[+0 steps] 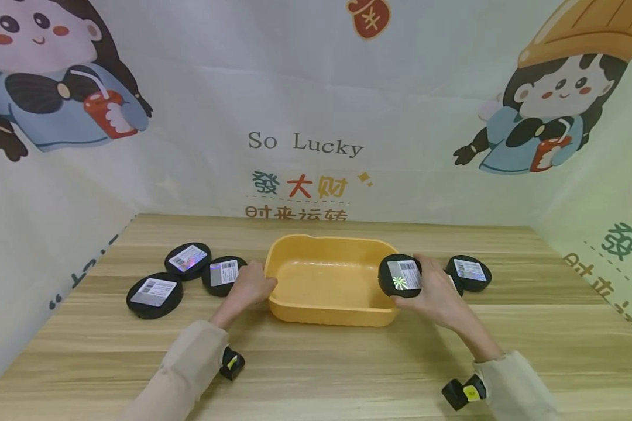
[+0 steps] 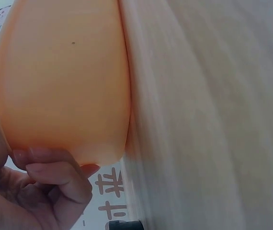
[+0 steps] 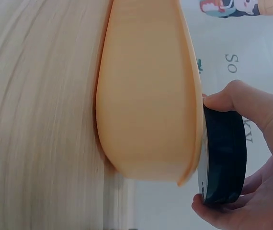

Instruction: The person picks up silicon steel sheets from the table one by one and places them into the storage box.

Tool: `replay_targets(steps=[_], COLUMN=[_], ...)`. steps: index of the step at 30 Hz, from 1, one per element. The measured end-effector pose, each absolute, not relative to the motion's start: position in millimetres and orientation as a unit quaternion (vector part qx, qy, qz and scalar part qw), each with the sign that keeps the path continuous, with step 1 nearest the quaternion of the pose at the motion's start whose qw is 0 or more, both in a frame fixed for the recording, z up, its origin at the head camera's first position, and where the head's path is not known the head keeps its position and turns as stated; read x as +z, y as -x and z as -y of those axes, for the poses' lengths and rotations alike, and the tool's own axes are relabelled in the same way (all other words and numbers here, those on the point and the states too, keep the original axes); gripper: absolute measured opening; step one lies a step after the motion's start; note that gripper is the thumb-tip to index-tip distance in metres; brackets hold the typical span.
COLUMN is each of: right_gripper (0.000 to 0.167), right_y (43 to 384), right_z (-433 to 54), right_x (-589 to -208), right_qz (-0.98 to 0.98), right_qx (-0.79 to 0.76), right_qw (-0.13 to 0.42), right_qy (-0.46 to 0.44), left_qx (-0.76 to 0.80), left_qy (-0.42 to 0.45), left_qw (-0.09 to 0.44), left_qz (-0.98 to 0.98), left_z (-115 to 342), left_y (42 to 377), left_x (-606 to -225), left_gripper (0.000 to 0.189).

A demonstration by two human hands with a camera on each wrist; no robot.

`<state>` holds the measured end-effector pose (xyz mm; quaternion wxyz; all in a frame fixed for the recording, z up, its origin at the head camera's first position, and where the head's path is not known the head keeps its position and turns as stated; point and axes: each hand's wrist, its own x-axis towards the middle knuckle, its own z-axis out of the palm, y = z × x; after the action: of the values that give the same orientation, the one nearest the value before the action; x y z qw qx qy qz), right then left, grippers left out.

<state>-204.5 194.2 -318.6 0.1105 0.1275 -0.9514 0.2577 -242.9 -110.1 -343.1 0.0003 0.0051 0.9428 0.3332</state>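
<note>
A yellow plastic basin (image 1: 332, 316) stands on the table in front of me. My left hand (image 1: 250, 285) grips its left end; in the left wrist view, curled fingers (image 2: 55, 172) meet the basin's rim. On the other side, my right hand (image 1: 436, 295) holds a thick round black case (image 1: 397, 275) by its edge, label side up, over the basin's right end. The right wrist view shows the case (image 3: 225, 158) between thumb and fingers, level with the rim and right beside it.
Left of the basin lie three more labelled black cases (image 1: 155, 295), the nearest one right by my left hand. To the right is another case (image 1: 470, 272), and one more is mostly hidden behind my right hand. A printed cloth (image 1: 205, 128) hangs behind the wooden table (image 1: 316, 374).
</note>
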Motion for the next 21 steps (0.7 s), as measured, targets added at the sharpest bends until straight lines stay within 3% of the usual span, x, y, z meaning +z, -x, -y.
replay_targets(steps=[21], right_gripper=[0.085], right_y=[225], right_z=[-156], right_x=[-328], right_qz=[0.951], right_qx=[0.259], right_qw=[0.109], right_qy=[-0.127], left_qx=[0.337], left_qy=[-0.002], left_qw=[0.005], left_qz=[-0.941], left_z=[110], left_y=[245], left_x=[-345], left_gripper=[0.008])
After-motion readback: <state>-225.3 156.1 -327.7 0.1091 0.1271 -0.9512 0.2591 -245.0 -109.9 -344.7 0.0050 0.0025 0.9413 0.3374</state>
